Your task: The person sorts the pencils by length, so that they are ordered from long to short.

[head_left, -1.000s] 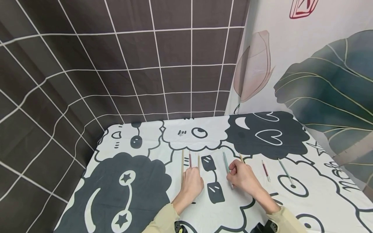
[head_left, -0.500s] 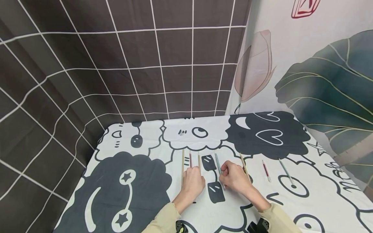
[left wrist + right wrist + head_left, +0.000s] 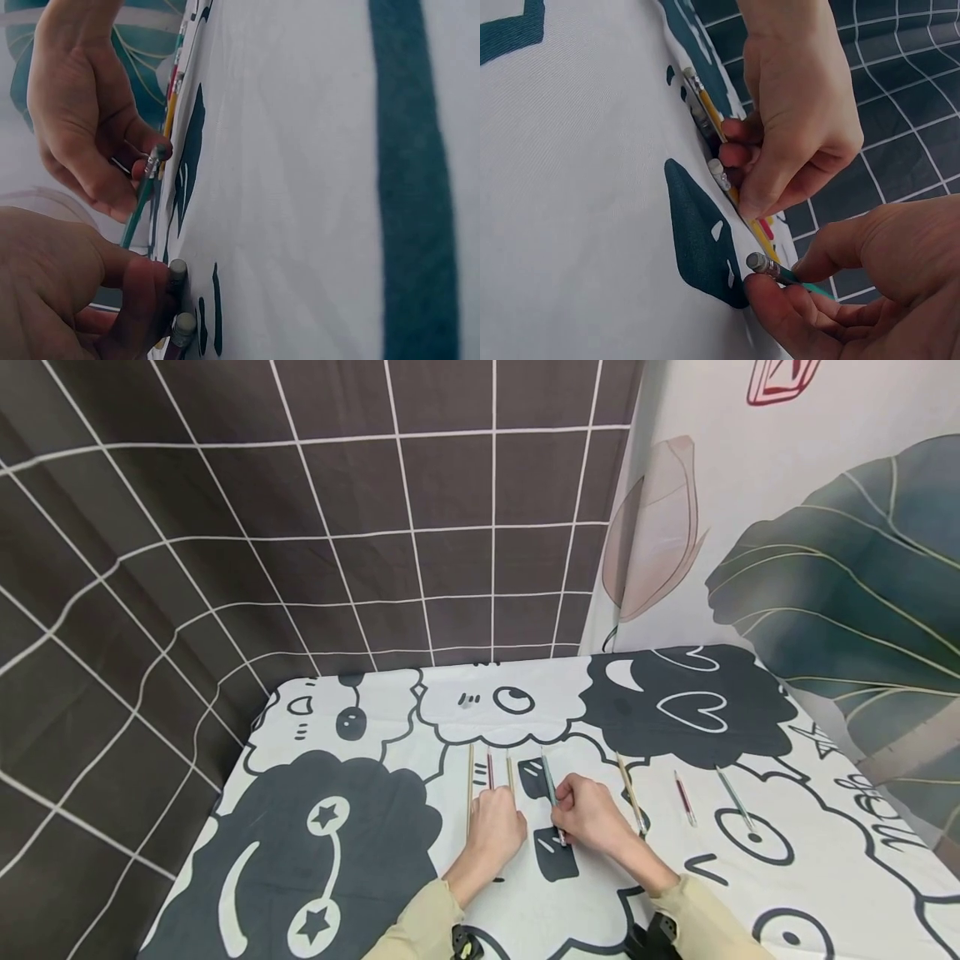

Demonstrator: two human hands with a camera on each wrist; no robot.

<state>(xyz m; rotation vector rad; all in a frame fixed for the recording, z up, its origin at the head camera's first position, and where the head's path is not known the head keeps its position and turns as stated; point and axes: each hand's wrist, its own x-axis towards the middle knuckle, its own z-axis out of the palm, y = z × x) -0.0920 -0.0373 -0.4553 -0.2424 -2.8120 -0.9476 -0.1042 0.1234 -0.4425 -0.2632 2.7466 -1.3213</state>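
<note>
My right hand (image 3: 588,814) pinches a green pencil (image 3: 550,781) near its eraser end, the pencil slanting over the dark printed patch. In the right wrist view the eraser tip of this green pencil (image 3: 759,262) pokes out between thumb and fingers. To its left, my left hand (image 3: 495,828) grips a yellow pencil (image 3: 721,176) between thumb and fingers, low on the cloth. A red pencil (image 3: 491,770) and another yellow pencil (image 3: 470,789) lie alongside, roughly parallel, the red one partly hidden by the left hand.
Right of my hands, a yellow pencil (image 3: 632,793), a short red pencil (image 3: 684,798) and a green pencil (image 3: 735,799) lie spaced apart on the patterned cloth (image 3: 570,918). Behind the table hangs a dark grid curtain (image 3: 450,560), with a leaf-print curtain (image 3: 825,568) at right.
My right hand has moved left with the green pencil, nearer my left hand, uncovering the yellow pencil at right. The left hand stays in place; its yellow pencil's far end has shifted slightly left.
</note>
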